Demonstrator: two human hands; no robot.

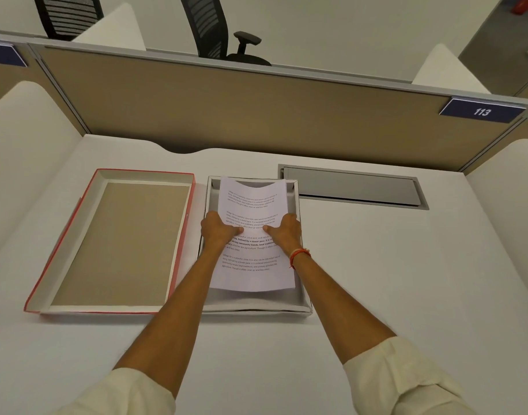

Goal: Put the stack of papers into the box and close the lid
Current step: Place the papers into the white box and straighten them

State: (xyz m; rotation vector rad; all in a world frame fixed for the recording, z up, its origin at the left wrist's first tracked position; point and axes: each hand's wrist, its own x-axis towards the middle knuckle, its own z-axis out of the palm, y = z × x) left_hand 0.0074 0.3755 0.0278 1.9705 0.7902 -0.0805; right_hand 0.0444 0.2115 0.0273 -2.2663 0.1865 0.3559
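Observation:
A white stack of printed papers (252, 205) is held over the open white box (256, 308) in the middle of the desk, bowed so its far and near edges curl. My left hand (218, 230) grips the stack's left edge with the thumb on top. My right hand (285, 230) grips the right edge the same way; an orange thread band circles that wrist. The box's red-edged lid (119, 244) lies upside down to the left of the box, showing its brown inside.
A grey cable hatch (354, 188) is set into the white desk (406, 280) right of the box. A tan partition (256, 115) with a "113" plate (481, 111) closes the back. White side dividers flank the desk; black office chairs stand beyond the partition.

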